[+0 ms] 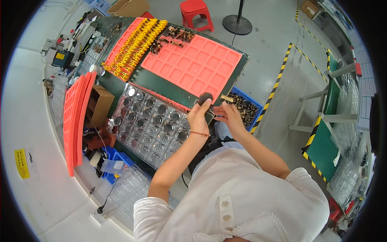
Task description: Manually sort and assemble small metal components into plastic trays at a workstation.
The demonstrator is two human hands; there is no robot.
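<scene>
Near the table's right corner, my left hand is closed around a dark round part, gripped between thumb and fingers. Close beside it, my right hand pinches a small gold-and-black clip-like part; its exact kind is too small to make out. A clear plastic blister tray lies left of my left forearm, with dark round parts in many of its pockets. Beyond my hands is a red tray with square pockets, and small black-and-gold pieces are heaped on its far left end.
A blue bin full of small black-and-gold parts stands right of my right hand. Rows of yellow pieces cover another red tray. Upright red trays lean at left by a cardboard box. A red stool stands beyond the table.
</scene>
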